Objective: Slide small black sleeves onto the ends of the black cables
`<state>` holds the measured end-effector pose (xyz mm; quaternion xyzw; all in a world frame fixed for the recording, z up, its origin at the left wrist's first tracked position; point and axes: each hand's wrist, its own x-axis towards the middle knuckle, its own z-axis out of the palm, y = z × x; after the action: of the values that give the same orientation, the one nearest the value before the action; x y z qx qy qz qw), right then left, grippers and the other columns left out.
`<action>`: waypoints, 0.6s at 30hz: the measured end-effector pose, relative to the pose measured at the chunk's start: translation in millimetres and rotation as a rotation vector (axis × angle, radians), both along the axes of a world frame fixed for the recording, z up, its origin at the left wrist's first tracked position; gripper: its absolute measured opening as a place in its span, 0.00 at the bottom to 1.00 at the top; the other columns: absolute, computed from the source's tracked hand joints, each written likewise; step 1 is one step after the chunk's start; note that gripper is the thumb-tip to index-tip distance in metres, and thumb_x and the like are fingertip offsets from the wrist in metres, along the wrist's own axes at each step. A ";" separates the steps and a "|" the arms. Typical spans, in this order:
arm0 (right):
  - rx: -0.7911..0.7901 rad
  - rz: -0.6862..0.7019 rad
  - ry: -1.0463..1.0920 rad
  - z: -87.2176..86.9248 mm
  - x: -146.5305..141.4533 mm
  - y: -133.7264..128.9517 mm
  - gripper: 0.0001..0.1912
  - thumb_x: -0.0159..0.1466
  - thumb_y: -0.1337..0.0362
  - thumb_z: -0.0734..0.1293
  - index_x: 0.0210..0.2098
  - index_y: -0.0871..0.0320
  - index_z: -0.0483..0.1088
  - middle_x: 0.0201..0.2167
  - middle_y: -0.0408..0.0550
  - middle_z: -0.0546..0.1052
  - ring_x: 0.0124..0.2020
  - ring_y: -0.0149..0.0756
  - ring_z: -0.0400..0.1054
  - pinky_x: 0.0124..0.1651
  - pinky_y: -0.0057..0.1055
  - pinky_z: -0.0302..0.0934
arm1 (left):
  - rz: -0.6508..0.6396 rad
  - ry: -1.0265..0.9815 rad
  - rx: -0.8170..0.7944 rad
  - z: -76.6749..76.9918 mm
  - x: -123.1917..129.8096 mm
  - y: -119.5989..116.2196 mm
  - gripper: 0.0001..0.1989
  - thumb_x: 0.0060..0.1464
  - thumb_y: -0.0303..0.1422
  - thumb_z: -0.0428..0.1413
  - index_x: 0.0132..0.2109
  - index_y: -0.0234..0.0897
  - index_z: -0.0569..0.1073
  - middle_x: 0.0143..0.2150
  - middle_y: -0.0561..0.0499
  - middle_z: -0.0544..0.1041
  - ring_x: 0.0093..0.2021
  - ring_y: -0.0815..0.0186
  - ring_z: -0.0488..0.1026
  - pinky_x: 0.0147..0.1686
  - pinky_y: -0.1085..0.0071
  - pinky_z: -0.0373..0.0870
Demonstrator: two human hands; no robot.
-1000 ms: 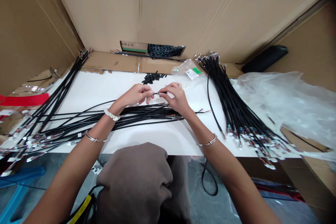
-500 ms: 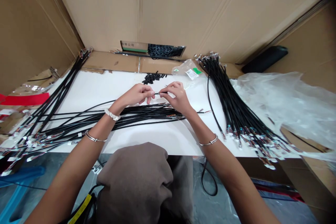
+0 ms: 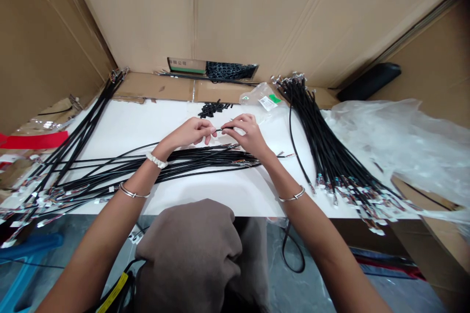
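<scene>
My left hand [image 3: 196,131] is closed in a pinch on a thin black cable [image 3: 219,130], whose end shows in the small gap between my hands. Opposite it, the fingertips of my right hand [image 3: 246,133] pinch a short black tube [image 3: 228,128] at that cable end. How far the tube sits over the cable I cannot tell. Just beyond my hands lies a small pile of short black tubes [image 3: 211,109]. Below my wrists, a bundle of black cables [image 3: 191,162] with bared coloured wire ends stretches across the white table [image 3: 220,188].
A thick bundle of black cables [image 3: 312,132] with white connectors lies at right, beside crumpled clear plastic [image 3: 396,137]. More black cables [image 3: 93,124] lie at left. A clear bag [image 3: 261,95] is near the back. Cardboard walls [image 3: 235,10] enclose the table.
Almost nothing differs. My hands keep the same pinch at the cable end, and the whole view has shifted very slightly.
</scene>
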<state>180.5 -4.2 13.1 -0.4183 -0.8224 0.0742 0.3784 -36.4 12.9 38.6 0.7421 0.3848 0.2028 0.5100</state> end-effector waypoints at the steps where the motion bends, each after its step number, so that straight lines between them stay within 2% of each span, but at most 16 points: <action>1: -0.022 -0.007 0.027 2.1 1.3 0.3 0.10 0.66 0.56 0.65 0.36 0.52 0.77 0.34 0.45 0.79 0.40 0.38 0.69 0.53 0.40 0.54 | -0.005 0.000 -0.002 -0.7 -0.2 0.6 0.14 0.61 0.36 0.50 0.38 0.29 0.75 0.24 0.52 0.71 0.18 0.77 0.58 0.19 0.79 0.54; 3: -0.058 -0.049 0.111 5.4 7.8 3.3 0.10 0.66 0.56 0.64 0.38 0.52 0.76 0.37 0.45 0.80 0.42 0.39 0.69 0.53 0.39 0.57 | -0.030 0.008 -0.007 -2.4 -0.7 2.0 0.15 0.61 0.37 0.51 0.39 0.29 0.76 0.24 0.52 0.71 0.18 0.77 0.57 0.19 0.78 0.54; 6: -0.107 -0.194 0.203 3.9 25.5 13.7 0.11 0.65 0.58 0.63 0.39 0.55 0.77 0.37 0.47 0.80 0.40 0.39 0.70 0.47 0.37 0.61 | -0.074 0.022 -0.009 -5.0 -2.5 4.5 0.15 0.60 0.38 0.51 0.38 0.29 0.76 0.25 0.51 0.71 0.20 0.75 0.59 0.21 0.78 0.55; 9: -0.310 -0.289 -0.008 -5.8 43.0 24.5 0.08 0.60 0.63 0.66 0.34 0.57 0.78 0.32 0.47 0.80 0.34 0.38 0.70 0.40 0.35 0.61 | -0.088 0.018 -0.006 -6.9 -5.2 6.8 0.15 0.59 0.38 0.53 0.39 0.30 0.77 0.25 0.51 0.71 0.23 0.74 0.61 0.23 0.78 0.56; 11: -0.412 -0.322 -0.166 -13.2 49.0 28.4 0.07 0.58 0.66 0.67 0.32 0.57 0.79 0.31 0.47 0.80 0.33 0.38 0.70 0.39 0.34 0.60 | -0.084 0.008 -0.014 -7.7 -6.8 8.1 0.15 0.58 0.39 0.53 0.40 0.30 0.77 0.26 0.51 0.71 0.23 0.74 0.61 0.23 0.78 0.55; 14: -0.436 -0.330 -0.320 -19.5 50.1 29.2 0.06 0.56 0.67 0.68 0.31 0.55 0.79 0.31 0.46 0.80 0.36 0.39 0.69 0.42 0.34 0.60 | -0.051 -0.002 -0.024 -7.9 -7.3 8.8 0.14 0.58 0.38 0.53 0.40 0.30 0.77 0.25 0.52 0.70 0.22 0.74 0.59 0.22 0.77 0.54; 18: -0.378 -0.355 -0.330 -17.6 47.5 27.0 0.08 0.59 0.62 0.68 0.36 0.55 0.78 0.34 0.49 0.78 0.39 0.41 0.68 0.44 0.35 0.60 | -0.017 -0.002 -0.022 -8.0 -5.3 8.1 0.14 0.58 0.37 0.53 0.39 0.30 0.77 0.25 0.52 0.70 0.21 0.75 0.58 0.21 0.77 0.53</action>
<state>228.0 22.8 -4.5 -0.6248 -0.7584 0.0898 0.1622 -41.8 21.0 30.6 0.7394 0.3802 0.1950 0.5203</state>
